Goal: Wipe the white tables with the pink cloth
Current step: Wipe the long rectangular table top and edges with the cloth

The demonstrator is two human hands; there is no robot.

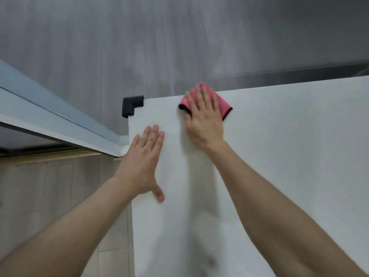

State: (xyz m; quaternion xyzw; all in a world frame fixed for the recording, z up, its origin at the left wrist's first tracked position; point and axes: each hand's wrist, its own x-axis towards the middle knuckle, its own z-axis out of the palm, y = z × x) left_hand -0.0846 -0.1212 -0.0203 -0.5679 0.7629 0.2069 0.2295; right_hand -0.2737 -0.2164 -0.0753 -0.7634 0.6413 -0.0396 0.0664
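White table [279, 156], right of frame; black corner guard [132, 105] at centre. Right hand [205, 120] flat, fingers straight, pressing pink cloth [224, 104]. Left hand [142, 164] flat, fingers straight, on tabletop.

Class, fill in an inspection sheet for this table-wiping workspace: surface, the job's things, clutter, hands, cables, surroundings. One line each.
Surface: white table, plain top, with a black corner guard on its far left corner.
Job's things: pink cloth with dark edging, lying flat near the table's far edge.
Clutter: nothing seen.
Grippers: left hand rests flat on the table near its left edge, fingers straight; right hand presses flat on the cloth.
Cables: nothing seen.
Surroundings: grey wood-look floor beyond the table; grey-blue ledge at left; beige tiles below it.
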